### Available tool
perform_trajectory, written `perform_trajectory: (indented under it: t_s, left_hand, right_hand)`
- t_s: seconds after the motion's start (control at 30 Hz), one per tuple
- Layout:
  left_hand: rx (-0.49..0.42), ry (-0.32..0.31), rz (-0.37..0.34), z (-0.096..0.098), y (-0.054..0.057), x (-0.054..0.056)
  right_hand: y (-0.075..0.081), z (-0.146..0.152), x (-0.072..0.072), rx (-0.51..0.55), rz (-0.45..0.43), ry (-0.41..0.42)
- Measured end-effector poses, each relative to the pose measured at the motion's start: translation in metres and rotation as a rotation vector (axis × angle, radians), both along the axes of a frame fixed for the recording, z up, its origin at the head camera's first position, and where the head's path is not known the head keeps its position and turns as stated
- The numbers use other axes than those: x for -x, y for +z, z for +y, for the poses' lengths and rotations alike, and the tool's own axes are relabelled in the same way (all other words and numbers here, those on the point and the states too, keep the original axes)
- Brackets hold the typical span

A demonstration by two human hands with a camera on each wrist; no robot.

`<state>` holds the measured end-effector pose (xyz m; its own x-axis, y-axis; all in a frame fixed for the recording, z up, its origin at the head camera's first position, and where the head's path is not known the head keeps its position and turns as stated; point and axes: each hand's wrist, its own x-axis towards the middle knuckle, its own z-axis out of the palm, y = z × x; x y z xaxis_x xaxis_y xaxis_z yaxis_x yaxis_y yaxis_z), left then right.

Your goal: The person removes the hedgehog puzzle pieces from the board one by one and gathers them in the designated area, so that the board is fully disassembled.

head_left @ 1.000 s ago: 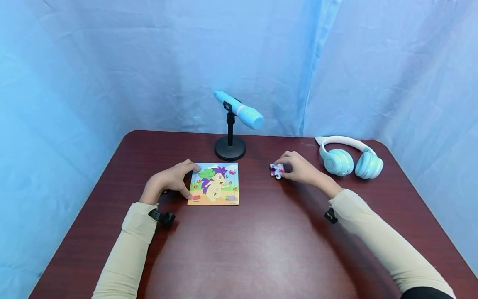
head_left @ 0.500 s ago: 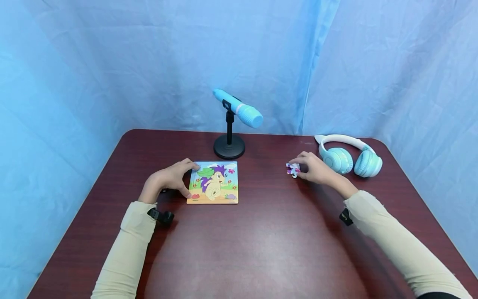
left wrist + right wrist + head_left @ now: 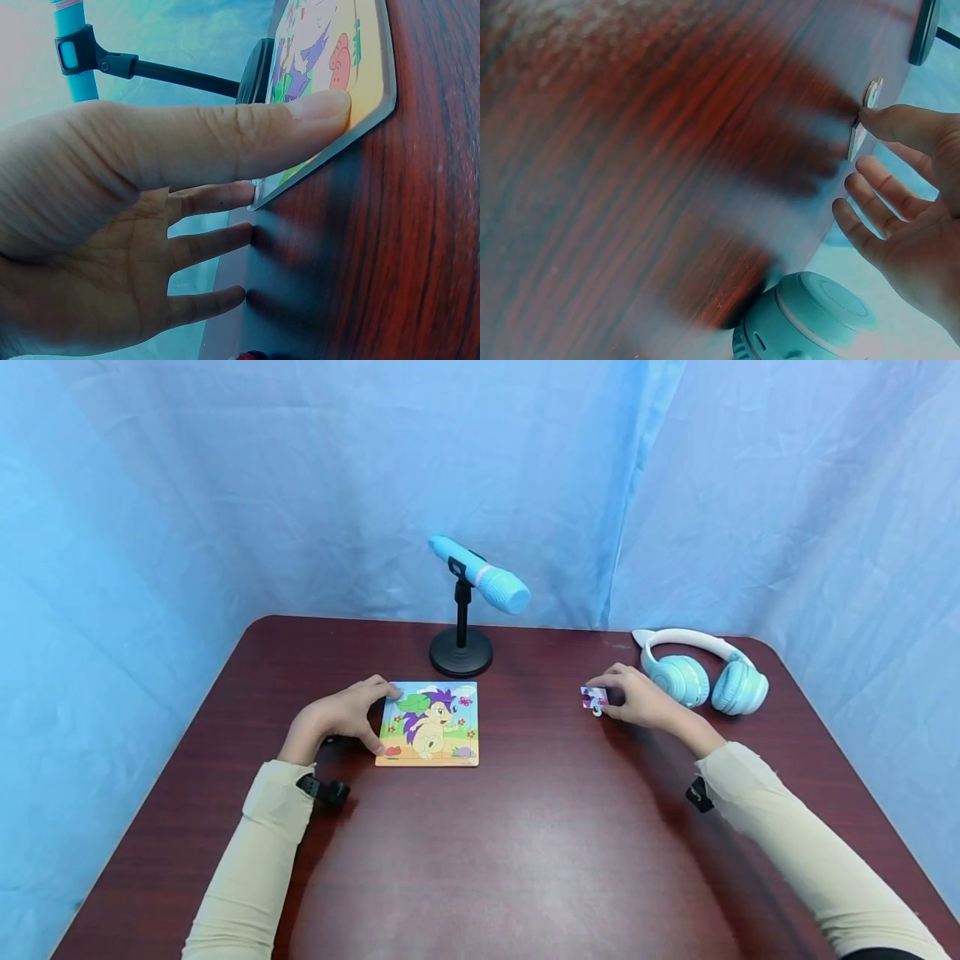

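Note:
A square jigsaw puzzle board [image 3: 429, 725] with a purple-haired hedgehog picture lies flat left of the table's middle. My left hand [image 3: 347, 710] rests on its left side, the thumb [image 3: 322, 109] pressing on the lower corner and the index fingertip at the upper one; the other fingers are straight and spread. Farther right, my right hand [image 3: 633, 697] pinches a small purple and white puzzle piece [image 3: 593, 697] between thumb and index finger, at the tabletop. In the right wrist view that piece [image 3: 858, 135] shows edge-on, partly hidden by the thumb, with the other fingers loosely bent.
A light blue microphone [image 3: 483, 575] on a black stand [image 3: 461, 653] stands behind the board. Light blue cat-ear headphones [image 3: 678, 678] lie at the back right, close behind the right hand. A blue curtain [image 3: 360, 485] surrounds the dark red-brown table [image 3: 480, 852].
My right hand has moved to the right with the puzzle piece, mostly in the first half second, drawing away from the board. My left hand and the board have stayed put.

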<state>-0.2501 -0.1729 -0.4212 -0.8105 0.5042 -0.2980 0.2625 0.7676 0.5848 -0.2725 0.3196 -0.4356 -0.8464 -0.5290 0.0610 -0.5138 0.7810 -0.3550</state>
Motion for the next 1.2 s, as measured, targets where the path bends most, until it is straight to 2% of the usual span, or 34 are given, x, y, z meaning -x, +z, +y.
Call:
perform_trajectory:
  t_s: [0.3,0.5,0.8,1.03,1.2]
  left_hand:
    - [-0.004,-0.007,0.005,0.002,-0.001,-0.001]
    - [-0.003,-0.002,0.006,0.002,-0.001,-0.001]
    - [-0.009,0.001,0.003,0.002,-0.001,-0.001]
    - [-0.007,0.005,-0.004,0.002,-0.003,-0.002]
    - [-0.007,0.006,0.001,0.002,-0.002,-0.002]
  right_hand:
    - [0.003,-0.003,-0.002,0.004,-0.017,-0.006]
    - [0.005,-0.021,-0.003,0.036,-0.03,0.01]
    - [0.004,-0.085,0.001,0.078,-0.033,0.115]
    - [0.006,-0.142,0.003,0.052,-0.129,0.1]
    - [0.007,-0.177,0.007,0.054,-0.151,0.154]
